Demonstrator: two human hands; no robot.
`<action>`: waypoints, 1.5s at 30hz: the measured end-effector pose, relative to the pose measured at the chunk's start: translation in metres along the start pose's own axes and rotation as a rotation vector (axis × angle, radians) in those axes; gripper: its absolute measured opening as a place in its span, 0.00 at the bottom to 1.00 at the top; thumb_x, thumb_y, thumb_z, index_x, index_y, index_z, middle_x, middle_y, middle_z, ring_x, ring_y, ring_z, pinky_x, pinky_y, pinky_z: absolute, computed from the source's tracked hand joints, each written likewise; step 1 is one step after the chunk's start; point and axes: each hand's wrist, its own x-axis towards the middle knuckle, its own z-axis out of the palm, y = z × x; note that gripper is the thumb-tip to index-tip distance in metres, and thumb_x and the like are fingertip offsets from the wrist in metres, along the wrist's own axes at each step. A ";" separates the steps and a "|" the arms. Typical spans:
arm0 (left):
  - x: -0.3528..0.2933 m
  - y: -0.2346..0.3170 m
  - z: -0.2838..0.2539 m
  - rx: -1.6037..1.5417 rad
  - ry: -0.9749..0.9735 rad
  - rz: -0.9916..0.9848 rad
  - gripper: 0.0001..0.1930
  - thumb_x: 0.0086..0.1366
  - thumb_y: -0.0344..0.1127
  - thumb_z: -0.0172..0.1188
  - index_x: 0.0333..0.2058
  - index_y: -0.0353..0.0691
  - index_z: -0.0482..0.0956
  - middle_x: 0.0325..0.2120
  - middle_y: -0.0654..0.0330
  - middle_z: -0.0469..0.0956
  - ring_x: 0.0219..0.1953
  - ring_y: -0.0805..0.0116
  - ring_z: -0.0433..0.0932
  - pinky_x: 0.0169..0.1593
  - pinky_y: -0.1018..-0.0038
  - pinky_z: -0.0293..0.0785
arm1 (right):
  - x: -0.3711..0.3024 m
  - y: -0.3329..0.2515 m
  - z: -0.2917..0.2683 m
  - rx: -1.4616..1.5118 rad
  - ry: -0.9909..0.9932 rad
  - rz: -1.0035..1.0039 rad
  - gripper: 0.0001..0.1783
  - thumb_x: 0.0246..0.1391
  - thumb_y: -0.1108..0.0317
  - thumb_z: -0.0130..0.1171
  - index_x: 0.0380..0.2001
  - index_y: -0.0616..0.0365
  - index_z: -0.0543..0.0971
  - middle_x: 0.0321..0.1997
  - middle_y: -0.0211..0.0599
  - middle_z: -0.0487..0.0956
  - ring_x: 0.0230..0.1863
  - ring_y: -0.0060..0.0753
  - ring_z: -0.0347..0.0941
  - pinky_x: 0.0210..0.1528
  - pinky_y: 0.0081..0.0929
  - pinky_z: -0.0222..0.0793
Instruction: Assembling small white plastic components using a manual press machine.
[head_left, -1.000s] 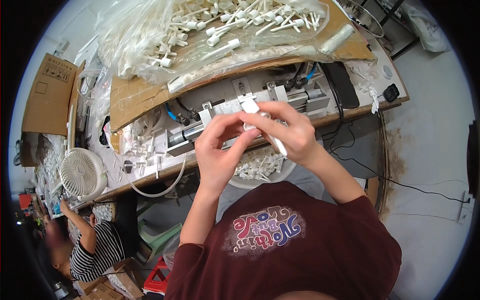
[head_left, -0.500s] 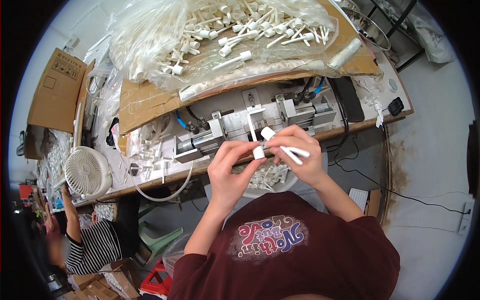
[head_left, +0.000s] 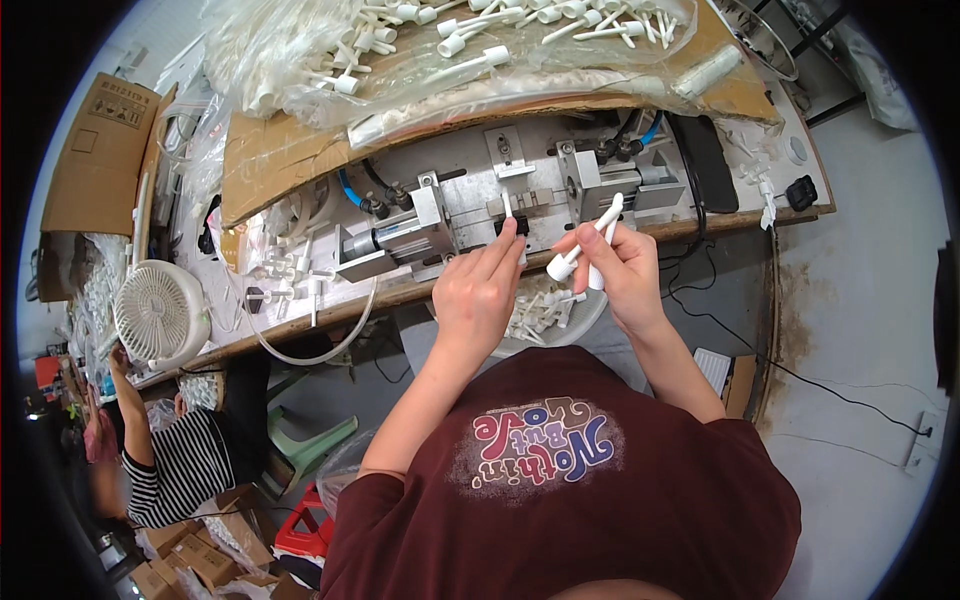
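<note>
My left hand reaches over the metal fixture at the table's front edge, fingers straight and together on a white capped plastic stick. The stick's stem points away from me into the fixture; the fingers cover most of the rest. To its right, my right hand is closed around white capped plastic sticks. One of these, a white stick, is tilted with its cap low and left and its stem up and right. Another stick is partly hidden by the fingers.
Metal cylinder units flank the fixture. Beneath my hands sits a basket of white pieces. Cardboard carries a bagged heap of capped sticks behind. A white fan stands at left, near a person in a striped shirt.
My left hand has moved forward, bringing its stick to the fixture. The right hand has parted from it, and its sticks now point up and away.
</note>
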 end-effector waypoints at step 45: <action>-0.035 0.002 0.009 -0.267 0.055 -0.064 0.20 0.43 0.51 0.71 0.27 0.41 0.81 0.27 0.58 0.80 0.31 0.54 0.81 0.31 0.59 0.76 | 0.044 -0.032 0.003 -0.392 0.293 -0.130 0.22 0.65 0.51 0.55 0.33 0.63 0.79 0.24 0.27 0.70 0.24 0.15 0.62 0.21 0.14 0.56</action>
